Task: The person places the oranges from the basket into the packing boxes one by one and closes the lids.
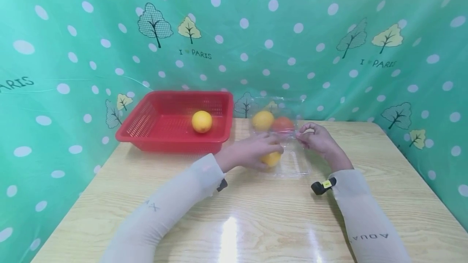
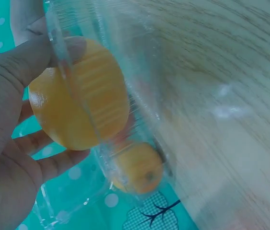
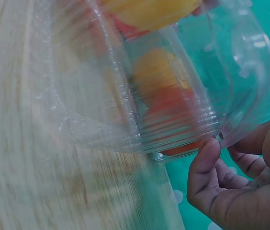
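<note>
My left hand (image 1: 252,151) grips an orange (image 1: 271,158), thumb on one side and fingers around the other. Ridged clear plastic overlaps part of this orange (image 2: 84,96) in the left wrist view. A clear plastic clamshell container (image 1: 297,169) stands unfolded before me, and my right hand (image 1: 318,139) pinches its edge between thumb and fingertips at the right side. Toward the back of the container sit another orange (image 1: 262,121) and a red round fruit (image 1: 283,125), side by side. Plastic (image 3: 96,96) partly covers the fruit in the right wrist view.
A red plastic basket (image 1: 172,145) stands at the back left of the wooden table (image 1: 183,222), with one orange (image 1: 202,121) inside it. A green dotted curtain (image 1: 241,39) hangs around the table's back and sides.
</note>
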{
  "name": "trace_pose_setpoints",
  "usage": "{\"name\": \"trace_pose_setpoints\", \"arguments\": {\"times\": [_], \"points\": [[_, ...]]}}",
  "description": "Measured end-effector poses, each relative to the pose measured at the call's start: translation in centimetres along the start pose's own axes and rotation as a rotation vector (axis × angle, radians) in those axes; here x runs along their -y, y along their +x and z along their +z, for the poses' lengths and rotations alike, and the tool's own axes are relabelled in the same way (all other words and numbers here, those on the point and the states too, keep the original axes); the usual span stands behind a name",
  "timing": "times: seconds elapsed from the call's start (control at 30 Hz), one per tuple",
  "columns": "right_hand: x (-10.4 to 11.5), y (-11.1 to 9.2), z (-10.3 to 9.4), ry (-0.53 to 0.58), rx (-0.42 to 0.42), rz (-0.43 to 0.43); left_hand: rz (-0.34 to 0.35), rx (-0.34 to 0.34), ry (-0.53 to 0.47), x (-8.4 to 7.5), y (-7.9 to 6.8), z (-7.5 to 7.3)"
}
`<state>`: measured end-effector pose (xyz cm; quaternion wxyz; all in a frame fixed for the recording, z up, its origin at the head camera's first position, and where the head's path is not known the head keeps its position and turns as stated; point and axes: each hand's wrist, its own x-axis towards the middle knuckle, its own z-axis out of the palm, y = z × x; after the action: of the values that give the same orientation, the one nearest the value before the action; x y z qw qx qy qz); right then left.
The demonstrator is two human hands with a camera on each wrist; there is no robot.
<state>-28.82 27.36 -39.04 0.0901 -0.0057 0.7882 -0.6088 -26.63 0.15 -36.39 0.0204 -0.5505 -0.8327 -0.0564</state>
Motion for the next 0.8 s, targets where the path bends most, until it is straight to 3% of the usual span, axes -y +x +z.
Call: {"name": "trace_pose_setpoints", "arguments": {"times": [0.2,0.47,0.8], "points": [[-0.21,0.22,-0.19,-0.024,-0.003,0.002,-0.007,0.054,-0.015,-0.07,0.18,0.17],[-0.28,0.20,-0.26,-0.017,0.006,-0.014,0.010,0.066,0.025,-0.34,0.42,0.33],[-0.23,0.01,-0.10,-0.025,-0.011,-0.021,0.069,0.024,0.044,-0.47,0.49,-0.25]]}}
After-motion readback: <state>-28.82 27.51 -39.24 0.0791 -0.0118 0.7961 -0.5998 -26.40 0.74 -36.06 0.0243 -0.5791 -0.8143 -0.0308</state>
